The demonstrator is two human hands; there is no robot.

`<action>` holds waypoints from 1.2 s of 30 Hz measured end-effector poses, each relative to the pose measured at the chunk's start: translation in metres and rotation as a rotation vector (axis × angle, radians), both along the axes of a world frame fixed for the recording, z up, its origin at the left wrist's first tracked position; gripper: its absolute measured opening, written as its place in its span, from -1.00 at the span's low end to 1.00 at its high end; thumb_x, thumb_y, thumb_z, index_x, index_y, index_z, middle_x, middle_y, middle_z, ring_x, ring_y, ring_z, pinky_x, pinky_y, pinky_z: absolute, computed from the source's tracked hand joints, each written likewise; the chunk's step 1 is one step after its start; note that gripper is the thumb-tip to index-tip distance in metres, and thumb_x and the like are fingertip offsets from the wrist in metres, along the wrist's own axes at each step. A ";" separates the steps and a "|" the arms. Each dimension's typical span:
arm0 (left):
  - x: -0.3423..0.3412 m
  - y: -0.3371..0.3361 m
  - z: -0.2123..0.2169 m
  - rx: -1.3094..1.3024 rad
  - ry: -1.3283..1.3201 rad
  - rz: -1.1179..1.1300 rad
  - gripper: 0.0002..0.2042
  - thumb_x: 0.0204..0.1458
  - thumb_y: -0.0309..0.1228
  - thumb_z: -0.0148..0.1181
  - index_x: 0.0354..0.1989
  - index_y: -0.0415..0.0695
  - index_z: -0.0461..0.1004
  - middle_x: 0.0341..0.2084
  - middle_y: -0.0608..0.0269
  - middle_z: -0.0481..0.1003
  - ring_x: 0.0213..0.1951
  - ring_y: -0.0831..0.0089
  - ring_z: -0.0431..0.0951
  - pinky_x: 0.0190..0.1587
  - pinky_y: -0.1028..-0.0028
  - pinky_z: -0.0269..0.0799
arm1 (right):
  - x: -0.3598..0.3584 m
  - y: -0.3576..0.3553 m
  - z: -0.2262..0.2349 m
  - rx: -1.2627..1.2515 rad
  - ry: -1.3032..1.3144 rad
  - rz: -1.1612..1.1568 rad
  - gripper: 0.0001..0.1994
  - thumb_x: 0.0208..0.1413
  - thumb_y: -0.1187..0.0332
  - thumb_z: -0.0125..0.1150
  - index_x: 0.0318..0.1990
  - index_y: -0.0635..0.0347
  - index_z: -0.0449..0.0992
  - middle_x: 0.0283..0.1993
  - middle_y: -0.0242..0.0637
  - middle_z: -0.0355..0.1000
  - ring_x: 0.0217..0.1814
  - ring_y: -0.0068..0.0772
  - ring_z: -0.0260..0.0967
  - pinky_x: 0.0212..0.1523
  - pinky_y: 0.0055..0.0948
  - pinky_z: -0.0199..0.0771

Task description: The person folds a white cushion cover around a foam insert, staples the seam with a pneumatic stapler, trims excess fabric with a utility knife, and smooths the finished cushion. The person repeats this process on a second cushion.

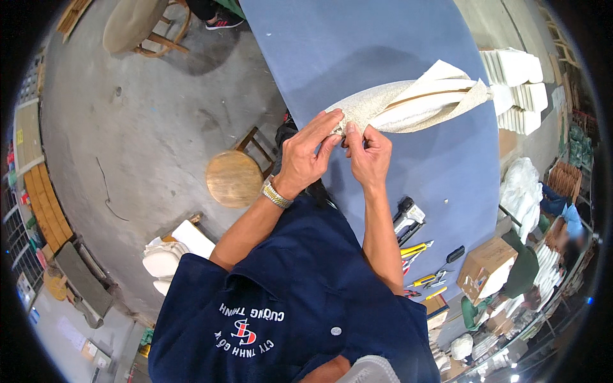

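On the blue tabletop (408,38) lies a long curved upholstery piece with white padding (418,115) and a thin brown strip (424,97) along it. Cream textured fabric (364,108) wraps its near end, while loose flaps stand up at the far right. My left hand (310,153) is closed on the fabric's near left end, thumb and fingers pinching the edge. Beside it, my right hand (370,156) pinches the same edge between thumb and curled fingers. The fingertips of both hands nearly meet. What lies beneath the fingers is hidden.
To the right of my right forearm lie a staple gun (408,220), yellow-handled pliers (415,250) and several other hand tools. A cardboard box (486,268) stands at the table's right side. White pads (517,67) are stacked beyond it. A round wooden stool (234,179) stands left.
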State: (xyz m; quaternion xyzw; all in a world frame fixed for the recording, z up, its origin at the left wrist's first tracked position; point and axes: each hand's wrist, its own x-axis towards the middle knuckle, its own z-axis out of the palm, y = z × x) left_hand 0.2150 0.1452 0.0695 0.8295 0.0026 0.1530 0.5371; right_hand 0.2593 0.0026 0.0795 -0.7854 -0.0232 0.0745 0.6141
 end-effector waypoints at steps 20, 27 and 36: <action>0.015 0.006 -0.018 -0.335 0.275 0.005 -0.41 0.31 -0.12 0.18 0.37 -0.26 0.35 0.35 -0.28 0.32 0.44 -0.06 0.27 0.50 0.11 0.03 | -0.007 0.011 -0.033 0.027 -0.045 0.043 -0.75 0.37 0.30 0.15 -0.30 0.27 0.60 -0.50 -0.23 0.49 -0.41 -0.29 0.43 -0.31 -0.30 0.40; 0.009 0.001 -0.026 -0.184 0.133 -0.044 -0.42 0.19 -0.19 0.32 0.32 -0.25 0.40 0.28 -0.24 0.41 0.35 -0.06 0.39 0.48 0.04 0.11 | -0.022 -0.004 -0.033 0.122 0.002 0.093 -0.75 0.38 0.31 0.12 -0.30 0.29 0.57 -0.50 -0.23 0.47 -0.41 -0.28 0.43 -0.32 -0.30 0.39; 0.007 0.003 -0.030 -0.012 0.077 -0.100 -0.41 0.16 -0.21 0.35 0.32 -0.21 0.41 0.26 -0.10 0.47 0.33 -0.14 0.41 0.40 0.11 0.28 | -0.138 -0.200 -0.080 -0.537 0.192 -0.621 -0.53 0.16 0.44 0.39 0.19 0.36 0.42 0.11 -0.01 0.46 0.07 -0.21 0.50 0.14 -0.28 0.50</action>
